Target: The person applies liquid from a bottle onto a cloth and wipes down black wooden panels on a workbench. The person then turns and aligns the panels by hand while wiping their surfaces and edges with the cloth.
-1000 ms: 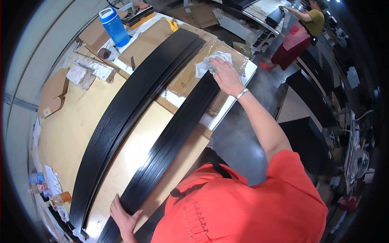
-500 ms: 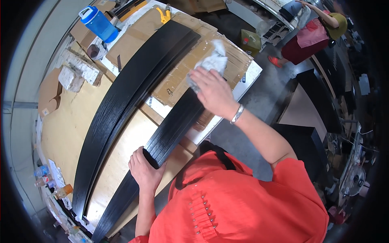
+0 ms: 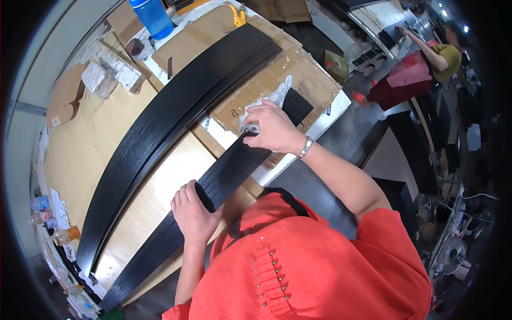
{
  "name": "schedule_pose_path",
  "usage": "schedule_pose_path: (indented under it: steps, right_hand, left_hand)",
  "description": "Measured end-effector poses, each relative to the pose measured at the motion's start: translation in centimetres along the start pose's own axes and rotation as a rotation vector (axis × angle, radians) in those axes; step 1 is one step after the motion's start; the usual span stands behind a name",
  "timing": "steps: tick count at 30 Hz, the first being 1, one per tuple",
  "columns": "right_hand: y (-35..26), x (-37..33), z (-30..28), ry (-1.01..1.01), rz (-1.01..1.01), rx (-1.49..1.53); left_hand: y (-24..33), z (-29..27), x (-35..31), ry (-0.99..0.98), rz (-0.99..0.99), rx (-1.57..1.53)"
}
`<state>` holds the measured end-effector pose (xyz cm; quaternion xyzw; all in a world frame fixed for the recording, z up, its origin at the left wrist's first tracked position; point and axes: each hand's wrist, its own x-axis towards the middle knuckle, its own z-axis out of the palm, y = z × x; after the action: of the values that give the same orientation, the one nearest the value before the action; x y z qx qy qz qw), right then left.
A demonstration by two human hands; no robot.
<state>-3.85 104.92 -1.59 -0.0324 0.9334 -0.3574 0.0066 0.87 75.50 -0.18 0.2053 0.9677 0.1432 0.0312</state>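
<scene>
Blue bottle [image 3: 153, 18], contents unclear, at the desk's [image 3: 90, 133] far left; at least three small bottles [image 3: 40, 216] by its left edge, one holding orange liquid. Two long black pieces on the desk: a curved board [image 3: 160, 117] and, nearer the person, a narrower strip [image 3: 229, 170] lying slantwise, its far end over cardboard [image 3: 311, 72]. Left hand [image 3: 194, 216] clamped across the strip near mid-length, right hand [image 3: 272, 128] farther up, grip closed on one white rag [image 3: 278, 96] against the strip.
</scene>
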Motion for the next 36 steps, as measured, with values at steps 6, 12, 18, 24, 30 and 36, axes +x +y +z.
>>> schedule_pose_path:
  steps: [6, 12, 18, 24, 30, 36]
  right_hand:
    - [1.0, 0.0, 0.0, -0.024, -0.006, 0.014]
    - [0.2, 0.2, -0.3, -0.061, 0.071, 0.037]
    - [-8.7, -5.5, 7.7, 0.111, -0.442, -0.100]
    - [-2.3, -5.4, 3.1, 0.238, -0.366, -0.319]
    - [11.6, -6.3, -6.9, 0.557, 0.414, -0.430]
    - [-4.6, -8.2, 2.7, 0.295, -0.290, -0.235]
  left_hand:
    - [0.0, -0.1, 0.0, -0.009, -0.014, -0.022]
    - [-0.1, 0.0, -0.1, -0.015, -0.021, -0.056]
    - [-0.3, -0.3, 0.0, -0.041, 0.000, -0.073]
    - [-0.5, 0.1, -0.3, -0.018, -0.002, -0.067]
    - [-0.1, 0.1, 0.0, 0.003, 0.003, -0.058]
    - [-0.1, 0.2, -0.1, 0.012, 0.026, -0.044]
